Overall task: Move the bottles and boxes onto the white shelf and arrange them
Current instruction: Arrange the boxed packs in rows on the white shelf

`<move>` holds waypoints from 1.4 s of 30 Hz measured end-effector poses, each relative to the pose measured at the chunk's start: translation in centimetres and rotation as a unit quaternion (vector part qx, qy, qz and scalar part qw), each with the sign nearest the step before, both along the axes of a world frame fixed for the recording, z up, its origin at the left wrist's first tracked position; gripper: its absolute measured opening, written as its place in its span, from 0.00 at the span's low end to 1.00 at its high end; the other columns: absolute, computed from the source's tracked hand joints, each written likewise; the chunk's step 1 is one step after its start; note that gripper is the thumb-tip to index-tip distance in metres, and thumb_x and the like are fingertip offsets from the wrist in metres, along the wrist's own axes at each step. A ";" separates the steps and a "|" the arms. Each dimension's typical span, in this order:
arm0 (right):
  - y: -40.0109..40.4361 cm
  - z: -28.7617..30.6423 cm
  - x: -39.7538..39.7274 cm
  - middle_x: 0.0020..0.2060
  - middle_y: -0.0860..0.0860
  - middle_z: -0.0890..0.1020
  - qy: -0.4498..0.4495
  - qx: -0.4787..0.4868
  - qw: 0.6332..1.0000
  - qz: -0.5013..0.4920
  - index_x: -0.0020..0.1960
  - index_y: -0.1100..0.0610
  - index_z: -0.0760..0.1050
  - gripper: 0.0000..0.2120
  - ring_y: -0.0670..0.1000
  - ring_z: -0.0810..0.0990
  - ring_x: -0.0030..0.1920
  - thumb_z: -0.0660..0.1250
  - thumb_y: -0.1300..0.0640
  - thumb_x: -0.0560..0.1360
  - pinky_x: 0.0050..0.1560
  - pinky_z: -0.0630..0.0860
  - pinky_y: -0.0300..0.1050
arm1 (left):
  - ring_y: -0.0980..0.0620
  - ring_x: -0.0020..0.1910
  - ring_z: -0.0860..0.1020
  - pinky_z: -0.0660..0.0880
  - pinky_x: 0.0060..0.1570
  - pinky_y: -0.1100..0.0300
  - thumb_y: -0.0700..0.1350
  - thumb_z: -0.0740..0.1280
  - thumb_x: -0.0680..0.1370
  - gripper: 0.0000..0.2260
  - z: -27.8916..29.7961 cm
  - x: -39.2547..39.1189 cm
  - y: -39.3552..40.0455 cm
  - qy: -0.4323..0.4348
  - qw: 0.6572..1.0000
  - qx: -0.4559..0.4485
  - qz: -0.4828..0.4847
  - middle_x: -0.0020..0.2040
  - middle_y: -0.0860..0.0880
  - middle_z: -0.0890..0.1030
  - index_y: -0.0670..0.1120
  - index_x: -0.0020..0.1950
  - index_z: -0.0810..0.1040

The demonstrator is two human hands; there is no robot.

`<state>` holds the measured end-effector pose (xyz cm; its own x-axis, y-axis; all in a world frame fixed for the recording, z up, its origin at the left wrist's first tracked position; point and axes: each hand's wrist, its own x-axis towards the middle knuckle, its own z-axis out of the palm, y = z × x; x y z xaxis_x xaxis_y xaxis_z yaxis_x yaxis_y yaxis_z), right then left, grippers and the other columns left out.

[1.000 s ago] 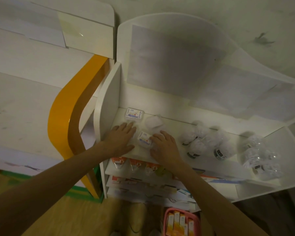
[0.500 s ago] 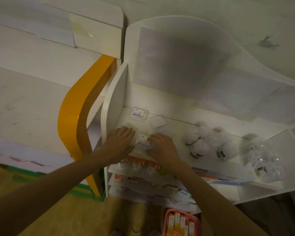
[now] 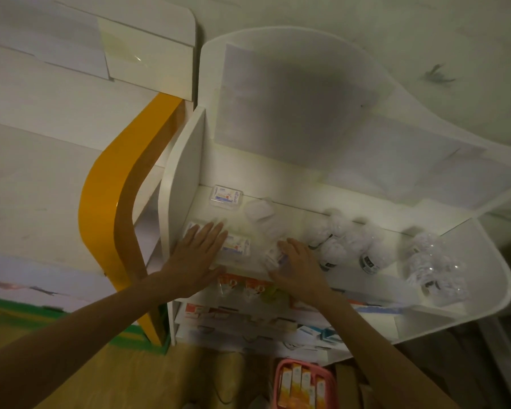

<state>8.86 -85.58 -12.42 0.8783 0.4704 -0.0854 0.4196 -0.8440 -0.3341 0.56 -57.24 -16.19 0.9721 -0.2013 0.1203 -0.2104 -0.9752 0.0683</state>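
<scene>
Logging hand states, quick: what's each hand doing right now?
Left hand: open, fingers flat on small boxes.
Right hand: fingers curled on a small box.

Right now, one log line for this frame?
stage: arranging boxes | left hand: flat beside small box | right hand: fingers curled on wrapped item | site: white shelf

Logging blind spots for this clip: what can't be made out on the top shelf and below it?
- Head view, box under the left hand: mostly covered, print unreadable.
- Small box at the right hand: motion blur; grip unclear.
- White bottles: overexposed, labels too small.
- Pink basket: cut off by the bottom edge.
</scene>
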 end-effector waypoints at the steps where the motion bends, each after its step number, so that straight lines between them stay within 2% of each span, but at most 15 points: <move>1: -0.1 -0.2 -0.1 0.76 0.51 0.63 0.017 0.004 1.000 -0.009 0.77 0.48 0.61 0.37 0.55 0.61 0.76 0.67 0.37 0.73 0.74 0.64 0.55 | 0.43 0.80 0.47 0.51 0.76 0.40 0.64 0.49 0.82 0.35 -0.1 0.0 -0.1 0.002 1.000 0.002 0.006 0.81 0.43 0.50 0.44 0.81 0.51; 6: 0.4 -0.2 -0.7 0.69 0.48 0.70 -0.004 0.068 0.995 -0.070 0.72 0.48 0.68 0.35 0.51 0.70 0.68 0.69 0.35 0.70 0.66 0.73 0.50 | 0.44 0.80 0.48 0.50 0.77 0.41 0.64 0.50 0.82 0.34 -0.4 -0.1 -0.2 -0.010 0.999 -0.030 0.008 0.81 0.44 0.51 0.45 0.81 0.54; 10: 1.7 0.7 -1.0 0.68 0.48 0.71 -0.031 0.126 0.988 -0.087 0.73 0.52 0.68 0.37 0.50 0.71 0.67 0.73 0.39 0.68 0.67 0.72 0.49 | 0.48 0.80 0.44 0.46 0.78 0.44 0.64 0.50 0.82 0.33 -0.5 -0.2 0.1 -0.028 0.997 -0.074 0.005 0.82 0.46 0.48 0.45 0.81 0.53; 13: 2.8 1.1 -0.9 0.67 0.47 0.70 -0.057 0.165 0.981 -0.083 0.72 0.50 0.68 0.37 0.47 0.71 0.65 0.73 0.36 0.68 0.62 0.74 0.45 | 0.52 0.80 0.41 0.42 0.78 0.48 0.63 0.53 0.82 0.34 -0.4 -0.2 0.2 -0.039 0.990 -0.138 0.016 0.82 0.48 0.46 0.46 0.82 0.51; 16: 5.0 1.5 -0.4 0.67 0.46 0.70 -0.049 0.189 0.977 -0.089 0.72 0.50 0.68 0.36 0.47 0.71 0.65 0.73 0.36 0.69 0.59 0.73 0.42 | 0.52 0.80 0.43 0.46 0.78 0.48 0.61 0.55 0.82 0.34 -0.6 -0.4 0.1 -0.057 0.982 -0.176 0.047 0.82 0.47 0.48 0.44 0.81 0.50; 20: 9.1 1.9 0.5 0.67 0.47 0.70 -0.023 0.193 0.977 -0.093 0.72 0.50 0.67 0.37 0.49 0.70 0.66 0.74 0.38 0.68 0.63 0.74 0.46 | 0.46 0.80 0.50 0.52 0.77 0.46 0.58 0.60 0.81 0.36 -0.6 -0.7 -0.4 -0.085 0.968 -0.217 0.093 0.81 0.43 0.53 0.42 0.81 0.49; 22: 11.3 1.9 0.9 0.66 0.47 0.70 0.013 0.208 0.972 -0.106 0.71 0.52 0.68 0.37 0.48 0.70 0.65 0.75 0.40 0.68 0.59 0.71 0.38 | 0.41 0.78 0.58 0.58 0.74 0.43 0.57 0.59 0.80 0.35 0.1 -0.9 -0.7 -0.109 0.966 -0.204 0.117 0.79 0.38 0.59 0.39 0.80 0.52; 24: 13.2 2.2 1.1 0.62 0.47 0.71 0.050 0.216 0.969 -0.108 0.67 0.53 0.70 0.34 0.48 0.72 0.62 0.75 0.40 0.67 0.51 0.70 0.30 | 0.40 0.78 0.58 0.60 0.74 0.42 0.56 0.57 0.79 0.36 0.4 -1.0 -1.0 -0.106 0.964 -0.208 0.125 0.78 0.37 0.59 0.39 0.80 0.49; 27: 13.8 1.5 0.7 0.61 0.46 0.75 0.009 0.171 0.985 -0.037 0.66 0.51 0.72 0.28 0.46 0.74 0.60 0.73 0.41 0.71 0.55 0.71 0.40 | 0.41 0.79 0.53 0.59 0.74 0.40 0.54 0.59 0.78 0.38 0.2 -1.0 -0.8 -0.093 0.965 -0.211 0.122 0.80 0.38 0.54 0.43 0.81 0.41; 31: 10.9 0.3 0.7 0.68 0.51 0.75 -0.074 0.131 0.989 -0.012 0.71 0.53 0.71 0.24 0.53 0.71 0.69 0.67 0.47 0.78 0.70 0.66 0.50 | 0.40 0.79 0.55 0.61 0.74 0.39 0.56 0.60 0.77 0.38 -0.1 -0.8 -0.9 -0.077 0.974 -0.178 0.120 0.80 0.39 0.55 0.41 0.80 0.49; 35: 7.2 -0.7 2.0 0.71 0.52 0.71 -0.085 0.102 0.990 -0.043 0.72 0.53 0.69 0.25 0.54 0.67 0.71 0.68 0.50 0.77 0.71 0.64 0.49 | 0.45 0.80 0.50 0.52 0.77 0.44 0.59 0.63 0.76 0.39 -0.1 -0.1 -1.4 -0.065 0.976 -0.170 0.123 0.81 0.43 0.52 0.43 0.81 0.52; 39: 5.5 -0.5 3.6 0.74 0.54 0.68 -0.050 0.061 0.991 -0.112 0.74 0.55 0.66 0.31 0.58 0.65 0.73 0.68 0.49 0.74 0.72 0.63 0.53 | 0.49 0.80 0.44 0.47 0.78 0.45 0.67 0.52 0.79 0.38 0.7 1.2 -1.6 -0.051 0.984 -0.134 0.104 0.82 0.47 0.47 0.47 0.81 0.51; 42: 5.2 -0.3 4.2 0.75 0.54 0.65 -0.038 0.022 0.994 -0.104 0.75 0.55 0.64 0.32 0.58 0.63 0.74 0.66 0.47 0.74 0.73 0.60 0.54 | 0.48 0.80 0.43 0.44 0.77 0.45 0.70 0.45 0.79 0.38 0.7 1.8 -1.7 -0.023 0.990 -0.095 0.098 0.82 0.46 0.47 0.47 0.82 0.50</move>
<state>13.02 -80.39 -12.73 0.9598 0.2806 0.0020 0.2640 -0.9004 -0.3459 2.40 -58.92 -15.50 0.9829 0.0214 0.1829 -0.0254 -0.9680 0.2495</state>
